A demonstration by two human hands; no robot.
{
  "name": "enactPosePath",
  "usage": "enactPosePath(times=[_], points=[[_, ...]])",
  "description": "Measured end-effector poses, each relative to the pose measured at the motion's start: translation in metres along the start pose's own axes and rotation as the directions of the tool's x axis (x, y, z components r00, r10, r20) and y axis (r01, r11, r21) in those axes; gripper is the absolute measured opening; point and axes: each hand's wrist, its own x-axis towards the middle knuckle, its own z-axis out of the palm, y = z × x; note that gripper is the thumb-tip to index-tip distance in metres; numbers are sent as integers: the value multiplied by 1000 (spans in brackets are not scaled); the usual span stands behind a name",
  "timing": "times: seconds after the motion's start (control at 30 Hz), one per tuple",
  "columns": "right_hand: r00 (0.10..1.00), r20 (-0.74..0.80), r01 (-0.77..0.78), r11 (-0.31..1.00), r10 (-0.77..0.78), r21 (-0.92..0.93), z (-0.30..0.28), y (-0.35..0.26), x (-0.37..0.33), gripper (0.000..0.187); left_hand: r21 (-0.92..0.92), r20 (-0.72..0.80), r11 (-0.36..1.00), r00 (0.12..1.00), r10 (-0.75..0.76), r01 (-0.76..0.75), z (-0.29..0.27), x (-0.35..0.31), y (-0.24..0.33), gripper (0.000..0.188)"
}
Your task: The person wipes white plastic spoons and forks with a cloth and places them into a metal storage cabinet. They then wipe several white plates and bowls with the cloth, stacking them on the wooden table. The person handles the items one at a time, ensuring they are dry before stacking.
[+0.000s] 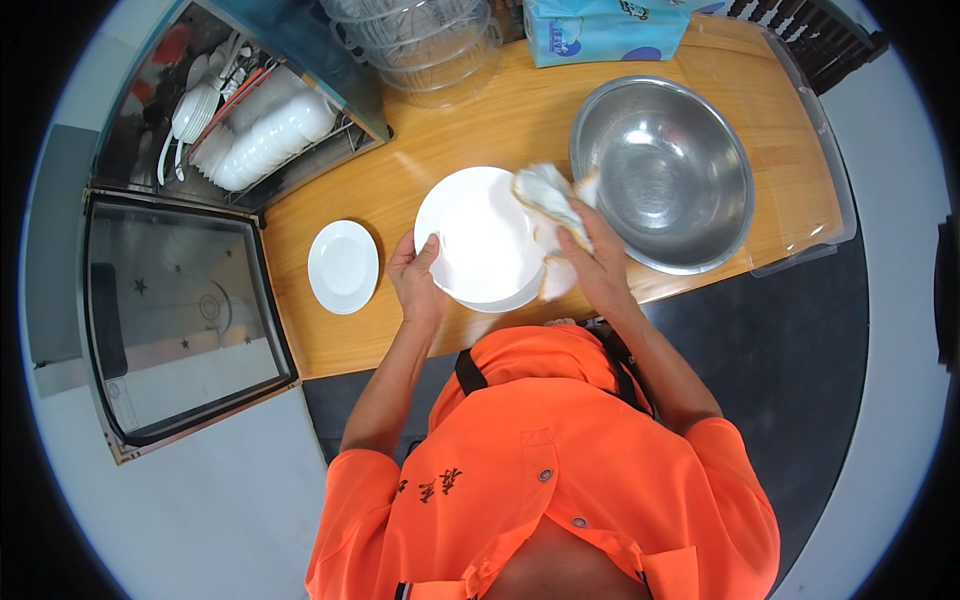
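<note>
A white plate (478,235) is gripped at its left rim by my left hand (417,277), the thumb lying on its upper face. Under its near edge shows the rim of another white dish (505,303). My right hand (597,262) is closed on a white cloth (545,192) with a yellowish edge, which lies against the plate's right rim and is partly blurred. To the left, a smaller white plate (343,266) rests on the wooden table (400,140).
Right of my hands stands a large steel bowl (662,175). A cabinet holds white bowls (265,140) and spoons at the far left, its glass door (190,310) swung open beside the table. Clear stacked containers (420,45) and a blue tissue pack (605,30) stand at the back.
</note>
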Motion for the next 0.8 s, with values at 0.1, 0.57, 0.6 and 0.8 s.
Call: enactPosePath(times=[0.1,0.57,0.6,0.8], points=[[916,203,401,819,-347,-409,13,-18,8,45,-91,-86,992,992,-90,82,8,-9,8,30],[692,523,672,709,-497,-216,65,-26,-37,27,-189,-348,980,929,-124,60,7,2,14,26],[702,538,646,735,-466,-206,72,-39,-38,29,-178,-345,982,930,-128,69,4,3,11,24],[754,443,650,646,-485,-400,65,-30,51,43,-92,-126,996,992,-1,-11,7,-11,28,23]])
